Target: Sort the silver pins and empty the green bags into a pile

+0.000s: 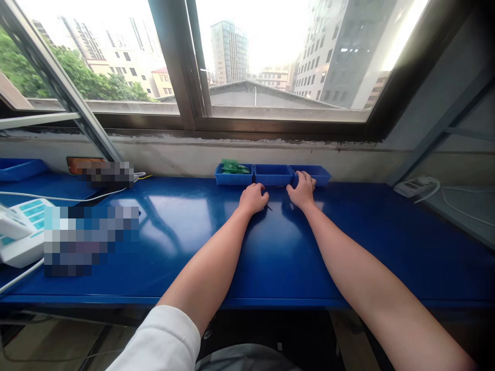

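Note:
My left hand (253, 199) rests low over the blue tabletop (278, 252), its fingers curled and closed. A thin dark piece (269, 207) pokes out beneath its fingertips; what kind it is, I cannot make out. Farther right, my right hand (303, 190) reaches to the right blue bin (322, 175), thumb and fingers apart, fingertips over its front rim and partly hidden. The middle blue bin (273, 175) stands between the hands, just behind them. In the left blue bin (234, 178) lie green plastic packets (233, 167).
A white device with teal keys (33, 216) stands at the left, beside a blurred patch. White cables (112, 193) run along the back left, near another blue tray (19, 169). A white power strip (415, 186) lies at the right. Behind the bins are the wall and window.

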Available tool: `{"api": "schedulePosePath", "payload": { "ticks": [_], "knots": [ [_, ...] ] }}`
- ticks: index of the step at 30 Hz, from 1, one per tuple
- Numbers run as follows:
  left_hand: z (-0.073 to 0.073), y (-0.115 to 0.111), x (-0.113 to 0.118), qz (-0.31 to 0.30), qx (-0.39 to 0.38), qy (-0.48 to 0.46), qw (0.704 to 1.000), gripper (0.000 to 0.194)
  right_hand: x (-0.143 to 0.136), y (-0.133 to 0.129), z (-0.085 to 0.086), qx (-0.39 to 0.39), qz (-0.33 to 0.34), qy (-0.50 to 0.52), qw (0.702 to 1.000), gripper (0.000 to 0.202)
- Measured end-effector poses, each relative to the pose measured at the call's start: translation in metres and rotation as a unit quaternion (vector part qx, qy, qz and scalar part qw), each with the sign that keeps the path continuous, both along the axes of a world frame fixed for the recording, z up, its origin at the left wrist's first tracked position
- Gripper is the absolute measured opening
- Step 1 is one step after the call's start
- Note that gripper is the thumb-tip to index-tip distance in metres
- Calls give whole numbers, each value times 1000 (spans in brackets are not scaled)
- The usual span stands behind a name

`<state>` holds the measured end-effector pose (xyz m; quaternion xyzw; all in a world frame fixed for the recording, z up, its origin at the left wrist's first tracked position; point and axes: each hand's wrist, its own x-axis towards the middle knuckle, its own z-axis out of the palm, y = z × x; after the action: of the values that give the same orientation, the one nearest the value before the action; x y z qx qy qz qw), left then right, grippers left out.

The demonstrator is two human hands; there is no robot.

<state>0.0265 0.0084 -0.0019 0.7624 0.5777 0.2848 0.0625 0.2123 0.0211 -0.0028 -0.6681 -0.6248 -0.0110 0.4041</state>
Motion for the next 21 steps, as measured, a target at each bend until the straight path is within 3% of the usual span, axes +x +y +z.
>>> {"api": "schedulePosePath", "payload": {
  "ticks": [3, 6, 8, 21],
  "knots": [
    [-1, 1, -1, -1, 5, -6, 1000, 25, -14, -7, 2, 23, 126, -40, 991, 27],
    [-1, 3, -1, -5, 7, -17, 1000, 25, -25, -13, 3, -23, 256, -92, 962, 25],
    [-1, 3, -1, -6, 5, -24, 1000, 25, -29, -15, 1, -46, 295, -116, 947, 27],
    [-3, 4, 0, -16, 15, -26, 999, 23, -27, -7, -4, -66, 301, -104, 946, 8]
  ]
}}
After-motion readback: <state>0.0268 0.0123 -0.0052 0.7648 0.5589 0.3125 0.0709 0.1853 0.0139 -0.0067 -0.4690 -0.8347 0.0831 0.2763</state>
